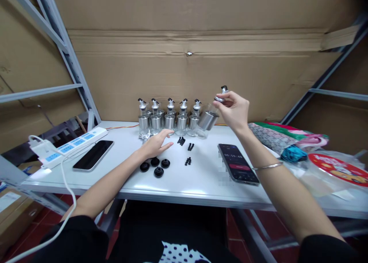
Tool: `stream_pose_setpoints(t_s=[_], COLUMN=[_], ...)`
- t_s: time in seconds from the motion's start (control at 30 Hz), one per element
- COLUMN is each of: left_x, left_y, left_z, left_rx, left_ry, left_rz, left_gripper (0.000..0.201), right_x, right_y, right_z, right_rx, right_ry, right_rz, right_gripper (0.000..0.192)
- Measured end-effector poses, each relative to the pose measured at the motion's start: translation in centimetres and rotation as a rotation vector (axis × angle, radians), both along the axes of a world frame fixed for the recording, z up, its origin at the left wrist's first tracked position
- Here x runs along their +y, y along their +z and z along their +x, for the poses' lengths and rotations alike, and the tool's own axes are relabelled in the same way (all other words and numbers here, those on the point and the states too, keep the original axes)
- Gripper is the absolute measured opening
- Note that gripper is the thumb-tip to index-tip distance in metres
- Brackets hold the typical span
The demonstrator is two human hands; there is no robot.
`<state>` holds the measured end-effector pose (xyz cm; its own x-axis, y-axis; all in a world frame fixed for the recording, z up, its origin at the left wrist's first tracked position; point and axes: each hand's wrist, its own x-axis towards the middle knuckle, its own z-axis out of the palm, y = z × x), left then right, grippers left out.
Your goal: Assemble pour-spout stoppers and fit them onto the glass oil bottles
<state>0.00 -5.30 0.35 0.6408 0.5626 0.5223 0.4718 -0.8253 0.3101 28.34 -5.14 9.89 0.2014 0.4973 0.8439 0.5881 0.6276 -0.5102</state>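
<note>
White table (201,182) between grey shelf posts, backed by a cardboard wall (201,64); red floor below. Right hand (234,110), raised above the table's far edge, pinches the spout of a bottle (208,119) with fingers clamped on it; the bottle's long axis tilts, spout up and right, base down and left. Left hand (156,144), fingers apart and empty, hovers near black caps (155,166). Upright bottles form a row (169,119) behind. Two phones (93,154) and a power strip (71,145) lie on the table.
</note>
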Motion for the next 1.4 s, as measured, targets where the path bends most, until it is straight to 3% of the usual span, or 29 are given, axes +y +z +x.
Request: stream_pose_setpoints(t_s=[0.17,0.33,0.57,0.8,0.9,0.97,1.1,1.27,1.4], left_x=[-0.5,-0.5,1.2,2.1,2.2,2.4,2.8,3.1,3.6], left_y=[0.6,0.8,1.2,1.5,1.2,0.8,0.4,-0.1,-1.1], left_z=[0.0,-0.1,-1.6,-3.0,-3.0,-3.0,-3.2,-3.0,-3.0], left_rx=[0.072,0.113,0.209,0.288,0.377,0.411,0.405,0.323,0.309], left_ry=[0.002,0.03,0.337,0.542,0.577,0.584,0.56,0.474,0.504], left_rz=[0.014,0.035,0.112,0.058,0.028,-0.006,-0.073,-0.096,-0.171], left_gripper=[0.038,0.032,0.026,0.023,0.025,0.03,0.032,0.035,0.045], right_x=[3.7,6.9,9.0,8.7,6.5,4.8,2.7,2.6,2.6], right_y=[-2.9,-4.7,-5.9,-6.1,-6.4,-6.7,-7.4,-9.0,-10.4], right_z=[3.1,4.1,3.3,0.8,-1.7,-3.5,-5.9,-7.3,-9.0], right_rx=[-0.152,-0.101,-0.08,0.085,0.151,0.08,-0.049,-0.321,-0.577], right_ry=[-0.176,-0.255,-0.342,-0.384,-0.423,-0.347,-0.166,0.12,0.333], right_rz=[-0.13,-0.265,-0.208,-0.325,-0.158,-0.064,-0.046,-0.283,-0.453], right_gripper=[0.01,0.014,0.028,0.019,0.017,0.017,0.014,0.013,0.017])
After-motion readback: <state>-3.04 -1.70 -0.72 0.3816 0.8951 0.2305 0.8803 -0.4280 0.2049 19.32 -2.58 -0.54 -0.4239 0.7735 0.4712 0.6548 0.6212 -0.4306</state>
